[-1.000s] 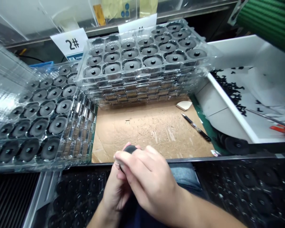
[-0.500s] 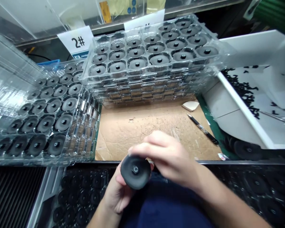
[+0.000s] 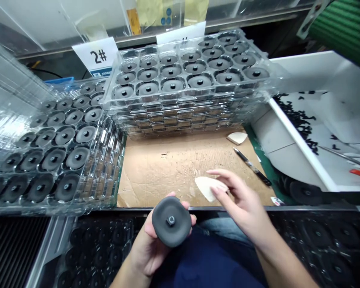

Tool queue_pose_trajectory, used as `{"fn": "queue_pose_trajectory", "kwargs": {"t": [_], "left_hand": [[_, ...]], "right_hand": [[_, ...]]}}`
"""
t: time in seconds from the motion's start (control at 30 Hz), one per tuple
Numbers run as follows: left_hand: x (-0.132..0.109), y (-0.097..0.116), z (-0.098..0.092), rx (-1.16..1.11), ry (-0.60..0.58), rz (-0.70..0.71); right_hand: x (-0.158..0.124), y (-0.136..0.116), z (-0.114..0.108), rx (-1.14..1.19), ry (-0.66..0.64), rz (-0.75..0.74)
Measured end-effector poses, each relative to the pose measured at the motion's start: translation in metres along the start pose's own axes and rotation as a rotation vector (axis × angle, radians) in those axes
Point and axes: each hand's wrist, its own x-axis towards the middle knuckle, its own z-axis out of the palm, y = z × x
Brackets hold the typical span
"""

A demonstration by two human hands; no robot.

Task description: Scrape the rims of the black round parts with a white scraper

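Observation:
A black rounded disc (image 3: 171,230) with a small raised stub at its centre rests in my left hand (image 3: 151,250), whose fingers wrap round its edge from below. My right hand (image 3: 246,208) is to the right, pinching a white wedge-shaped pad (image 3: 205,187) between thumb and fingers just above the cardboard's front edge. The disc and the pad are apart. A second white pad (image 3: 237,138) lies at the back right of the cardboard (image 3: 156,172), and a black pen (image 3: 252,166) lies in front of it.
Stacked clear trays (image 3: 174,96) of black discs stand at the back, with more trays (image 3: 90,160) at the left. A white bin (image 3: 300,140) with small black parts and tweezers is at the right. A green ribbed thing (image 3: 342,30) hangs at the upper right.
My right hand has moved right, away from the disc, and the white pad in it now shows. My left hand still holds the disc, whose face is more fully visible.

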Motion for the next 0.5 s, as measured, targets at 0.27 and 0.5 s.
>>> {"fn": "queue_pose_trajectory", "kwargs": {"t": [0.27, 0.5], "left_hand": [[-0.004, -0.012, -0.004, 0.209, 0.150, 0.085], [-0.004, -0.006, 0.008, 0.508, 0.361, 0.064]], "right_hand": [[0.018, -0.070, -0.013, -0.214, -0.341, -0.542], [0.021, -0.075, -0.007, -0.099, -0.359, -0.700]]}}
